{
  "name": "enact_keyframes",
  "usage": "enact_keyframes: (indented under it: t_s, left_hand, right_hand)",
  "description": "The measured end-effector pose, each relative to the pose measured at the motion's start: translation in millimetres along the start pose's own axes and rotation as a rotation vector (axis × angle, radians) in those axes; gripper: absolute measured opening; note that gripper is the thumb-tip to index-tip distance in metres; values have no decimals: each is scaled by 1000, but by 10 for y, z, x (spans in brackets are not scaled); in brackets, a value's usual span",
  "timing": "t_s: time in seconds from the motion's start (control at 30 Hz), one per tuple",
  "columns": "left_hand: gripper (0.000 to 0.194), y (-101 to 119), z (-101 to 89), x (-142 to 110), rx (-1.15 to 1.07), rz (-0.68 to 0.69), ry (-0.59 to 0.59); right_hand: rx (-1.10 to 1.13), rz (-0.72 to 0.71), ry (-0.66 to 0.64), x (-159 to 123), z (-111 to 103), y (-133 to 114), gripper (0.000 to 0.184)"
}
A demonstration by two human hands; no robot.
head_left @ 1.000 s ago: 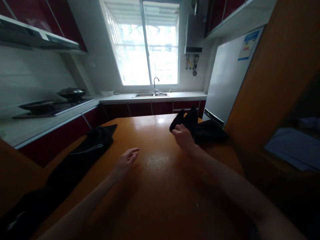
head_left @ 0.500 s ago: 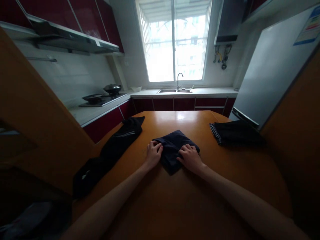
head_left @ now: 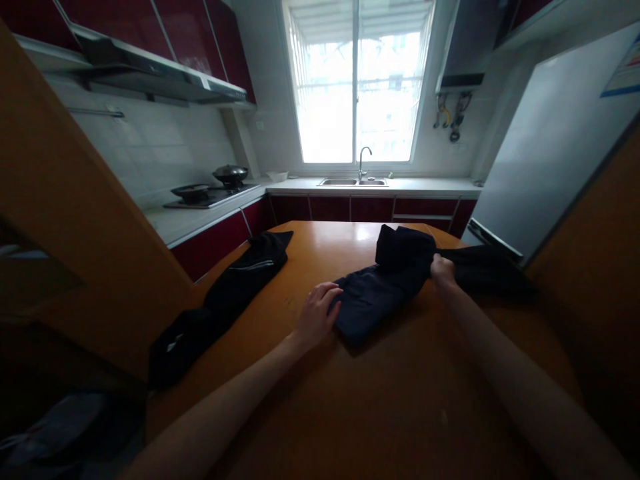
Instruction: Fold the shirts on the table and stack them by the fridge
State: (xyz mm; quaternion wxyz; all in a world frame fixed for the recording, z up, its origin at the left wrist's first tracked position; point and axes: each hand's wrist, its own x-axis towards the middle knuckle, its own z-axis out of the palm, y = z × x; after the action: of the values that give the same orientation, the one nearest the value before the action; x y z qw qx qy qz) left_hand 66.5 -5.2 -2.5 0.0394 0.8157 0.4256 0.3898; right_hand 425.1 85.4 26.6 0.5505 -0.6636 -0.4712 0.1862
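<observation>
A dark navy garment lies partly unfolded in the middle of an orange wooden table. My left hand grips its near left edge with curled fingers and holds it down on the table. My right hand is closed on the garment's far right part and has it lifted and pulled out to the right, so the cloth bunches up above the table there.
A long black garment with a zip lies along the table's left edge. Another dark folded cloth sits at the right, by a white fridge. Behind are a counter with sink, a stove with pans and a window.
The folded navy garment has been opened out. My right hand pulled one part of it up and to the right, while my left hand stayed on its left edge.
</observation>
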Motion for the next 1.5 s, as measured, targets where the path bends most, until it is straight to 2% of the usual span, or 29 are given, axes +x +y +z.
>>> enact_keyframes:
  t_s: [0.1,0.13,0.2,0.3,0.4,0.5,0.57,0.6,0.63,0.7,0.77,0.8,0.87,0.9,0.97,1.03,1.1,1.17,1.2,1.23,1.3,1.37,1.43,1.47,1.5]
  left_hand:
    - [34,-98,141,-12,67,-114,-180]
    - [40,-130,184,-9,96,-151,-203]
    - [46,-170,248,10,140,-212,-227]
    - [27,-200,245,59,91,-291,-270]
    - [13,-331,57,125,54,-353,-260]
    - [12,-596,-310,221,115,-429,-143]
    - [12,-750,-568,302,136,-473,-66]
    - [12,-793,-674,343,142,-480,-43]
    - [11,-806,-757,380,127,-481,-29]
    - [11,-748,-855,425,-9,-482,-7]
    - [11,-613,-897,411,-298,-494,-6]
    - [11,-538,-919,376,-475,-499,-23]
    - [11,-408,-998,259,-763,-493,-116]
    - [12,-362,-1065,181,-845,-488,-198]
    - [14,-311,-1248,12,-884,-500,-437]
    - [11,-300,-1470,-138,-783,-532,-721]
    - [7,-313,-1682,-237,-615,-554,-935]
    - [14,-340,-1833,-267,-465,-597,-1018]
    - [20,-357,-1873,-254,-419,-620,-1009]
    - [26,-374,-1882,-225,-393,-633,-974]
    - [33,-395,-1803,-131,-365,-595,-823]
    - [35,-377,-1610,-25,-308,-499,-641]
    - [36,-307,-1360,41,-244,-404,-551]
    - [35,-254,-1240,47,-224,-355,-545]
    - [34,-192,-1138,34,-211,-306,-559]
  right_hand:
    - [-109,118,12,-180,-45,142,23]
    - [-128,135,9,-254,-32,177,27]
    - [-172,156,-14,-384,7,216,46]
    - [-246,127,-93,-558,64,193,64]
    - [-243,124,-299,-818,114,107,59]
    - [-191,172,-579,-1157,157,-1,39]
    - [-151,117,-755,-1311,171,-94,21]
    - [-137,42,-785,-1341,177,-148,18]
    - [-139,-59,-758,-1335,185,-204,17]
    - [-195,-295,-574,-1237,223,-303,19]
    - [-292,-467,-446,-1091,305,-363,24]
    - [-345,-513,-438,-1025,360,-374,28]
    - [-437,-552,-495,-941,476,-360,42]
    - [-476,-557,-541,-926,528,-342,50]
    - [-533,-571,-638,-943,593,-304,61]
    - [-547,-598,-721,-1012,597,-295,59]
    - [-510,-630,-761,-1138,541,-344,53]
    - [-452,-640,-785,-1348,436,-461,50]
    - [-422,-634,-813,-1492,370,-545,50]
    - [-398,-622,-865,-1660,295,-642,49]
    - [-328,-632,-1062,-2037,132,-862,41]
    - [-235,-706,-1322,-2381,-23,-1082,34]
    - [-143,-857,-1589,-2583,-125,-1250,26]
    - [-106,-891,-1620,-2610,-144,-1299,25]
    - [-91,-886,-1557,-2591,-138,-1318,26]
